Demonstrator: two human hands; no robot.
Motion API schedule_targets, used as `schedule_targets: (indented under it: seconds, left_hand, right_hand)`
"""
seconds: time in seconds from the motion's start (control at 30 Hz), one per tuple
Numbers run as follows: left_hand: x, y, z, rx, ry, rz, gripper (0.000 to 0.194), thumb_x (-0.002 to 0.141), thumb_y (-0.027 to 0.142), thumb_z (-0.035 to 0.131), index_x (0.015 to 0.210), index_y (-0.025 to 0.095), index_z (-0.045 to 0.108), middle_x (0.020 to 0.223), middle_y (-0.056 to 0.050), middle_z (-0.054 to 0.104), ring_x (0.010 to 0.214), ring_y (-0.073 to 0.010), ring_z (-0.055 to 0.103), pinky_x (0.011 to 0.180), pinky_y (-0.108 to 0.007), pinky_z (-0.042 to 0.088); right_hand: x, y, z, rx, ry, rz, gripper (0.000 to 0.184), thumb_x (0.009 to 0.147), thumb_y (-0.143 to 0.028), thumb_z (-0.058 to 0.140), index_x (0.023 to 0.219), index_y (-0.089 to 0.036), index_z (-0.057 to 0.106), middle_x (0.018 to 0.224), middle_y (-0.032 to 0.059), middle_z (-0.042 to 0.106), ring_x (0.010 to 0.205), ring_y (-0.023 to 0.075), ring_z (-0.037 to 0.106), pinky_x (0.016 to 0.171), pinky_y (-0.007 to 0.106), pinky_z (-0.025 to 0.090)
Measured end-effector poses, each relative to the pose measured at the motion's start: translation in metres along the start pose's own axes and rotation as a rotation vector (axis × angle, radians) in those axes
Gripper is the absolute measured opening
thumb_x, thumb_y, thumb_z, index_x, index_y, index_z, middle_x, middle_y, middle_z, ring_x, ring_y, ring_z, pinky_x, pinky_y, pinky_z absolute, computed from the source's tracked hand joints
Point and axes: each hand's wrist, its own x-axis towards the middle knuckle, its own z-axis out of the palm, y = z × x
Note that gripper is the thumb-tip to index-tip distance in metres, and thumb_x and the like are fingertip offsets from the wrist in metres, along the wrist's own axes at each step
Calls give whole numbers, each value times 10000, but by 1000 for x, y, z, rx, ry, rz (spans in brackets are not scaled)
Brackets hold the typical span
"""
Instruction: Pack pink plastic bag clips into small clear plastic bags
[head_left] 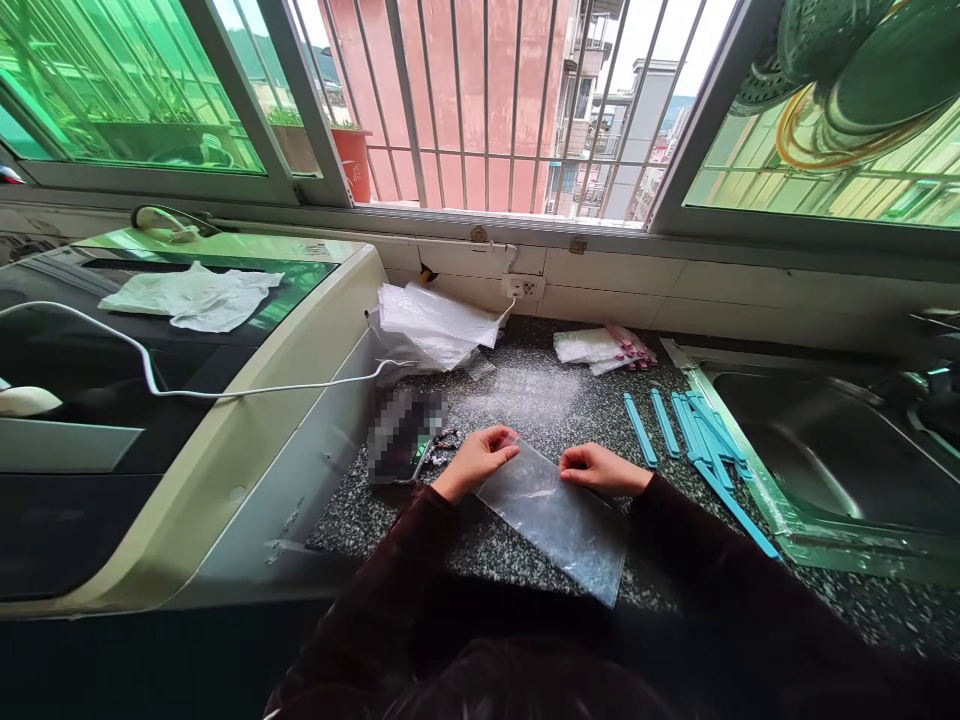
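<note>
A clear plastic bag (559, 515) lies slantwise over the speckled counter (517, 395), its lower end toward my body. At its upper left corner, my left hand (484, 460) pinches the film between thumb and fingers. My right hand (600, 468) is closed at the bag's upper right edge, thumb against fingertips. Right of that hand lie several light blue plastic strips (701, 430), some of them crossing each other. A phone (401, 440), partly blurred out, rests left of my left hand with a beaded strap (442, 447) beside it.
A stack of clear bags (439, 325) sits at the back by the wall socket (523, 288). Small packets with pink parts (604, 347) lie at the back right. A steel sink (840, 440) bounds the right side; a washing machine (292, 390) bounds the left, with a white cable across it.
</note>
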Motion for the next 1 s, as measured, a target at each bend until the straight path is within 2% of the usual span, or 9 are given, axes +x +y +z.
schedule_targets:
  seconds: [0.23,0.3,0.4,0.53,0.7,0.83,1.0]
  left_hand:
    - [2,-4,-10,-5,13,-96,368,651,500,592,598,145,513,530,41,462,510,-84,394,520,-222,293]
    - [1,-3,-9,-21,39,-95,365,640,492,604,588,147,497,526,48,442,508,-79,380,518,-218,288]
    - [0,3,-8,-35,70,-76,335,629,457,627,605,143,513,547,45,460,533,-82,397,536,-217,303]
    - [0,5,-7,-38,50,-54,313,616,433,657,630,139,550,578,29,507,563,-94,434,550,-219,327]
    - [0,1,-7,-65,22,-46,315,605,426,682,628,132,572,575,23,523,571,-99,457,556,-221,339]
    - [1,2,-6,-138,79,-68,347,566,437,717,653,127,587,606,14,544,590,-98,467,565,-217,347]
    - [3,3,-3,-341,137,-127,473,517,530,723,726,139,562,603,36,504,511,-66,402,483,-201,303]
  right_hand:
    - [-3,4,-2,72,227,4,272,710,-421,564,659,-154,554,609,-13,532,602,109,464,572,234,362]
    - [-6,5,0,80,218,0,275,710,-423,571,655,-154,551,608,-14,536,598,106,465,574,233,365]
    - [-9,4,0,54,117,4,281,698,-423,597,653,-149,553,599,-19,538,579,96,455,564,231,359]
    - [-2,-3,-3,64,24,9,326,675,-465,626,681,-143,577,613,-15,558,580,96,459,552,229,358]
    - [14,-10,-1,127,112,-22,404,672,-543,603,620,-147,542,560,-34,499,536,79,411,509,220,306]
    - [18,-9,4,149,150,-46,428,659,-556,602,578,-143,525,524,-46,447,520,70,372,505,222,279]
    - [15,-4,10,201,290,-44,423,658,-560,600,613,-141,558,521,-44,442,519,72,361,507,228,292]
